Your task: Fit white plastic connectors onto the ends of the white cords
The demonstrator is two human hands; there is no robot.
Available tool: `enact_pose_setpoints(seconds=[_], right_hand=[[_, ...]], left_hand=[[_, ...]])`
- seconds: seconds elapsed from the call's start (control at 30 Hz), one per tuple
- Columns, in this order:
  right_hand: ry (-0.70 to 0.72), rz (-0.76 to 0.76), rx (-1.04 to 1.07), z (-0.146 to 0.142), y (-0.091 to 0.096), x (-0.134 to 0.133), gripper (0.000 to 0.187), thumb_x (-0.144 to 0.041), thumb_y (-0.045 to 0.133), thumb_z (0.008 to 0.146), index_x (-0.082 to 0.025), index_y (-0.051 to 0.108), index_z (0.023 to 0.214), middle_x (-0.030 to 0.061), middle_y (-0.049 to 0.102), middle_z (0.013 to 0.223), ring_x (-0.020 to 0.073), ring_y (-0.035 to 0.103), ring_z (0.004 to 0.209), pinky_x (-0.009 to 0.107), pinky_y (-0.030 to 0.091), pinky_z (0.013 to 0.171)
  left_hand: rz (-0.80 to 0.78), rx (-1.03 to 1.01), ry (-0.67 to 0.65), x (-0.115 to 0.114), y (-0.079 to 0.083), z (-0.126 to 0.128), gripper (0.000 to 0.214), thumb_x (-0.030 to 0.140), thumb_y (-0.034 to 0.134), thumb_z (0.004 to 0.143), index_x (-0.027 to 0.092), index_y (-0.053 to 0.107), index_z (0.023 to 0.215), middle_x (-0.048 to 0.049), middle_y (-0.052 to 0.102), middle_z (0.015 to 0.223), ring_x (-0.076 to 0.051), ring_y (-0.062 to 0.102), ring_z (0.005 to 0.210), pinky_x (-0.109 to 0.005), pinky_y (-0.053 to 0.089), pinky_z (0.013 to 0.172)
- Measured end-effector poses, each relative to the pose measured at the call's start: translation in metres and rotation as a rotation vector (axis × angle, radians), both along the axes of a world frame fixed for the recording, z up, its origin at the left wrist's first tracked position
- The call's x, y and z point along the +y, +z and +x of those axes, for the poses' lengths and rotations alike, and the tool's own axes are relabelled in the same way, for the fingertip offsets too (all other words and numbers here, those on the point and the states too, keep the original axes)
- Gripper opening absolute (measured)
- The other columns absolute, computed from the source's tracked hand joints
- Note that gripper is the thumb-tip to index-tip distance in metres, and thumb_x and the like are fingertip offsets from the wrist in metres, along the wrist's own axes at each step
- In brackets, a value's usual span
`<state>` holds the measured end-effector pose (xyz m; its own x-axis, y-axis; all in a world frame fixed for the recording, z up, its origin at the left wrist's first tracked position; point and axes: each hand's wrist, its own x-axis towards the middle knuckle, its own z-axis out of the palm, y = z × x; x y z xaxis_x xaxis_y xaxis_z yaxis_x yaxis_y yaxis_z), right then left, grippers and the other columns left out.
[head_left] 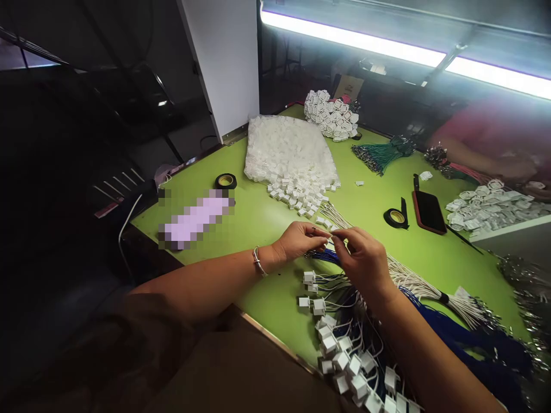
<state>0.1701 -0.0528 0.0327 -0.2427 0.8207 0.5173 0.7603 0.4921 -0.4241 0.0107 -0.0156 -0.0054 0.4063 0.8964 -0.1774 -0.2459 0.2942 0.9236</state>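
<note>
My left hand (299, 240) and my right hand (361, 258) meet over the green table (258, 218), fingers pinched together on a small white connector and thin wire ends that I can barely make out. Under them lie a bundle of white wires (422, 284) and a bundle of blue wires (456, 332). Several finished white connectors with wires (344, 355) lie near the front edge. Loose white connector housings (297, 195) spill from a big pile (288, 149) just beyond my hands.
Two black tape rolls (225, 181) (396, 217), a dark phone (428, 211), green wires (381, 154) and more white parts (330, 115) (486, 207) lie about. Another person's arm (495, 155) rests at the far right. A white pillar (224, 63) stands at the back.
</note>
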Motion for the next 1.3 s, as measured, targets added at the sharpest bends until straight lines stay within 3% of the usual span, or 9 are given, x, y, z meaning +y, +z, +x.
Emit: enact_pose_setpoints(seconds=[0.23, 0.3, 0.5, 0.63, 0.83, 0.93, 1.13, 1.3], right_hand=[[0.162, -0.068, 0.115, -0.022, 0.018, -0.023, 0.015, -0.02, 0.054, 0.084, -0.023, 0.067, 0.091, 0.0042, 0.068, 0.084, 0.0154, 0.062, 0.075, 0.029, 0.05, 0.068], [0.134, -0.093, 0.116, -0.019, 0.016, -0.021, 0.013, -0.02, 0.055, 0.082, -0.022, 0.066, 0.089, 0.0037, 0.067, 0.081, 0.0146, 0.061, 0.07, 0.028, 0.048, 0.065], [-0.163, -0.178, 0.156, 0.011, -0.008, 0.002, 0.009, -0.021, 0.055, 0.074, -0.019, 0.062, 0.068, 0.0001, 0.062, 0.063, 0.0122, 0.054, 0.057, 0.025, 0.043, 0.056], [-0.131, -0.239, 0.114, 0.016, -0.018, 0.007, 0.009, -0.019, 0.055, 0.072, -0.019, 0.061, 0.066, -0.0003, 0.062, 0.064, 0.012, 0.053, 0.057, 0.024, 0.042, 0.057], [-0.122, -0.196, 0.125, 0.009, -0.018, 0.004, 0.01, -0.019, 0.053, 0.074, -0.019, 0.06, 0.067, -0.0006, 0.061, 0.064, 0.0111, 0.05, 0.056, 0.024, 0.04, 0.058], [-0.122, -0.186, 0.076, 0.008, -0.017, 0.002, 0.009, -0.018, 0.052, 0.073, -0.02, 0.057, 0.065, -0.001, 0.059, 0.061, 0.0114, 0.049, 0.056, 0.024, 0.039, 0.058], [-0.122, -0.127, -0.018, 0.005, -0.02, 0.0, 0.01, -0.017, 0.052, 0.073, -0.019, 0.058, 0.065, 0.0009, 0.061, 0.062, 0.0128, 0.052, 0.057, 0.025, 0.039, 0.058], [-0.096, -0.327, 0.106, 0.013, -0.018, 0.005, 0.016, -0.027, 0.055, 0.078, -0.019, 0.068, 0.073, 0.0008, 0.068, 0.067, 0.0127, 0.059, 0.059, 0.024, 0.043, 0.061]], left_hand=[[0.053, -0.022, -0.017, -0.005, 0.01, -0.003, 0.031, 0.027, 0.08, 0.058, 0.007, 0.072, 0.08, -0.0073, 0.07, 0.076, -0.012, 0.061, 0.067, -0.025, 0.049, 0.069], [0.04, -0.022, -0.022, -0.004, 0.007, -0.003, 0.03, 0.028, 0.079, 0.06, 0.008, 0.072, 0.082, -0.0074, 0.07, 0.076, -0.011, 0.061, 0.066, -0.025, 0.049, 0.069], [-0.089, -0.098, -0.03, -0.004, 0.002, -0.003, 0.033, 0.023, 0.081, 0.059, 0.009, 0.072, 0.087, -0.0058, 0.069, 0.071, -0.01, 0.062, 0.064, -0.027, 0.049, 0.074], [-0.203, -0.161, -0.047, -0.004, 0.006, -0.005, 0.036, 0.021, 0.083, 0.055, 0.008, 0.072, 0.087, -0.0067, 0.07, 0.072, -0.011, 0.064, 0.067, -0.028, 0.05, 0.077], [-0.261, -0.18, -0.058, -0.002, 0.007, -0.006, 0.037, 0.02, 0.084, 0.055, 0.008, 0.072, 0.088, -0.0081, 0.071, 0.076, -0.012, 0.066, 0.07, -0.027, 0.05, 0.077], [-0.213, -0.141, -0.058, -0.002, 0.005, -0.006, 0.036, 0.022, 0.083, 0.057, 0.009, 0.072, 0.088, -0.0079, 0.071, 0.074, -0.012, 0.065, 0.069, -0.028, 0.051, 0.076], [0.147, 0.045, -0.012, -0.003, 0.005, -0.003, 0.024, 0.022, 0.081, 0.057, 0.011, 0.074, 0.076, -0.0072, 0.072, 0.078, -0.013, 0.064, 0.072, -0.026, 0.051, 0.075], [0.054, 0.012, 0.026, -0.002, 0.003, -0.002, 0.025, 0.024, 0.079, 0.061, 0.011, 0.074, 0.082, -0.0061, 0.072, 0.074, -0.012, 0.064, 0.067, -0.028, 0.052, 0.076]])
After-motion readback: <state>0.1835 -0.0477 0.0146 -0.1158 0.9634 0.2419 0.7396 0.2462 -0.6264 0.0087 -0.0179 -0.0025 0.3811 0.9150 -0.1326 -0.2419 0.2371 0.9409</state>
